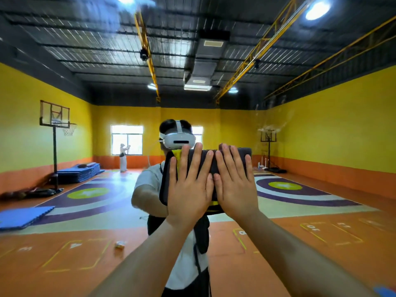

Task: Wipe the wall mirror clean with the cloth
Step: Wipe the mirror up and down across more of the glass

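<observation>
My left hand (188, 189) and right hand (234, 187) lie flat side by side, fingers straight, pressing the dark cloth (242, 153) against the middle of the mirror (321, 146). Smears (270, 125) show higher on the right, so I judge most of the wiping is left. I see no mirror edge, and open glass lies all around.

Wall mirror (321, 136), a dark cloth (240, 154) flat against its glass; reflected orange floor (289, 264) with blue mats (23, 216).
</observation>
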Available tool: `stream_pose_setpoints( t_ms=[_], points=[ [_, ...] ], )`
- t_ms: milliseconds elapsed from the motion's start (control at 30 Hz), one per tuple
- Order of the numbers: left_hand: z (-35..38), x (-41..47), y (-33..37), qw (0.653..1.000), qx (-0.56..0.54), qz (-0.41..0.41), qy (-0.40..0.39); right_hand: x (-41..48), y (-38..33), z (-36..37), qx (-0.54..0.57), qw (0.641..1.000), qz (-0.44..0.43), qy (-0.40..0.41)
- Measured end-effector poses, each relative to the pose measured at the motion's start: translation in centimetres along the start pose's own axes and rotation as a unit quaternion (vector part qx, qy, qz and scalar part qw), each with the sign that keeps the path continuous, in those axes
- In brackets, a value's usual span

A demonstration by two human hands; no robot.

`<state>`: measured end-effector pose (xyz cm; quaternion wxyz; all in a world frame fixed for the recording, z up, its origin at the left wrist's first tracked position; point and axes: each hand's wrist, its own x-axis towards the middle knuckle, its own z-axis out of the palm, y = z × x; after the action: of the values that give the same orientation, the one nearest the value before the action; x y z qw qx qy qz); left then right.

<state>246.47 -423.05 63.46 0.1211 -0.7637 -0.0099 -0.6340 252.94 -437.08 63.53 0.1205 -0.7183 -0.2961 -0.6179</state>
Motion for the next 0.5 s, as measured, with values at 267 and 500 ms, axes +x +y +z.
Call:
stream_pose_setpoints(
  t_ms=[267, 500],
  points=[
    [1.2, -8.6, 1.5, 0.999, -0.029, 0.005, -0.023, -8.6, -1.5, 1.7, 0.016, 1.000, -0.018, -0.006],
    [2.1, -16.4, 2.7, 0.997, -0.049, 0.024, -0.054, -16.4, -2.3, 3.4, 0.030, 0.999, -0.043, -0.017]
  ],
)
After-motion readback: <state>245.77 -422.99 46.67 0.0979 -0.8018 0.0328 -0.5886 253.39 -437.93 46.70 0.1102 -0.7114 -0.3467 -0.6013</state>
